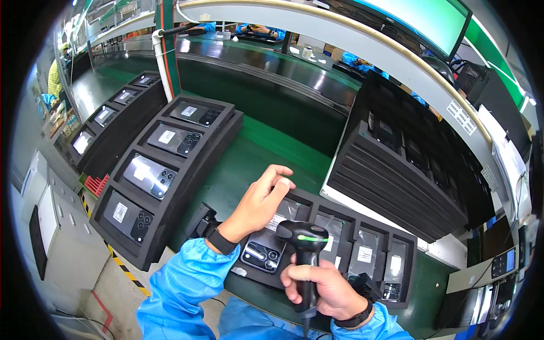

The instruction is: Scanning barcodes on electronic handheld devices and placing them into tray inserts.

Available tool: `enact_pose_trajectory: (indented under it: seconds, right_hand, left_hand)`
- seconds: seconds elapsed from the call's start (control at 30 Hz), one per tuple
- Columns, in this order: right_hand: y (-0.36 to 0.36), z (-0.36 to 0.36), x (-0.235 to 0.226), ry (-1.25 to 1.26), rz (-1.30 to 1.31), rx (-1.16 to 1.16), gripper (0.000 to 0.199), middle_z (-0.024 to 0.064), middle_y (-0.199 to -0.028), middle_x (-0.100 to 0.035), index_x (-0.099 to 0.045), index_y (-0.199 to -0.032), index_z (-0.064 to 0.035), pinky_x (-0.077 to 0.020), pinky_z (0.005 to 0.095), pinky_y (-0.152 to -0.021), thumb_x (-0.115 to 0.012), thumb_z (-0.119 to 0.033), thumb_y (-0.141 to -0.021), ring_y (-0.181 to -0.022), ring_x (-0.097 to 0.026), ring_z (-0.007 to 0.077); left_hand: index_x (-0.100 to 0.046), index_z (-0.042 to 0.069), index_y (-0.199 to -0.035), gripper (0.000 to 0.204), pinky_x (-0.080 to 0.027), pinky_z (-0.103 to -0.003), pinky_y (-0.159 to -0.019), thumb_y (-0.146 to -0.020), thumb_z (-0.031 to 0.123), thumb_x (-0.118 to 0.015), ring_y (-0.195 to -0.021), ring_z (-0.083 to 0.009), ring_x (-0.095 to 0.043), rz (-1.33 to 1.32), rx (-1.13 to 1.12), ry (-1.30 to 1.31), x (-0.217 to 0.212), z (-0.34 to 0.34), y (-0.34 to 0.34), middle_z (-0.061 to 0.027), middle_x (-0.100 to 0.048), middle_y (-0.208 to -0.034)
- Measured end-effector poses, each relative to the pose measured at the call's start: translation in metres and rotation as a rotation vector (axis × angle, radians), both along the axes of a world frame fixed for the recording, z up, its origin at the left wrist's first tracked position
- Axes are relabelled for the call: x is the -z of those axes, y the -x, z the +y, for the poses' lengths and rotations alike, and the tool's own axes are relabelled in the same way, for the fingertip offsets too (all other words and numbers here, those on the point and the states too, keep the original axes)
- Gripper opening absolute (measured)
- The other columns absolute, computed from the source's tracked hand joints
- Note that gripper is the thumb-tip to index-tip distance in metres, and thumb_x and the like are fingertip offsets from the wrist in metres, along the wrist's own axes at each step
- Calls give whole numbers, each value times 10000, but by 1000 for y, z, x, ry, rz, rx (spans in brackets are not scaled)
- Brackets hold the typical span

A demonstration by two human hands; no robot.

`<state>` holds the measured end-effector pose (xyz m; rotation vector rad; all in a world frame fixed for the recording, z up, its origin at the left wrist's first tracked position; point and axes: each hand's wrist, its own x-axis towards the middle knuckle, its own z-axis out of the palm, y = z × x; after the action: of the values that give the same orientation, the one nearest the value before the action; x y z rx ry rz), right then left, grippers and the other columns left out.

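My right hand [326,286] is wrapped round the handle of a black barcode scanner [306,241] with a lit green strip. The scanner's head is above a black foam tray [411,266] that holds several dark smartphones in separate slots. One smartphone [262,255] lies camera side up at the tray's left; the scanner covers part of it and its white label. Further right, another smartphone [365,252] bears a white label. Over the tray's far left corner hovers my left hand [260,198], fingers loosely bent with a gap between thumb and forefinger, apparently holding nothing.
To the left, a stack of foam trays [198,170] carries labelled smartphones, with another row of trays [116,122] behind. A tall stack of black trays [391,187] stands at the right. A rail and a monitor [422,22] hang above; people in blue sleeves work beyond.
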<state>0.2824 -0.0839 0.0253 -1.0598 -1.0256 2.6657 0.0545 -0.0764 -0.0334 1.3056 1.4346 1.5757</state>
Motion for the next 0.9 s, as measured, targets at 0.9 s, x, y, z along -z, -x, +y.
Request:
enact_pose_trajectory:
  seconds: [0.9]
  right_hand:
    - [-345,75,101,-983,-1097,1039,431,227,-902,-715,-668,-1125,75,-534,409,-795,-703,-132,-749,-854,-697,330]
  left_hand:
    - [-513,-5,-1291,737,-482,-508,-1018,-690,307,-801,-1323,-391,-419,1009,-224,294,-12,17,-49,-188,-515,-1301]
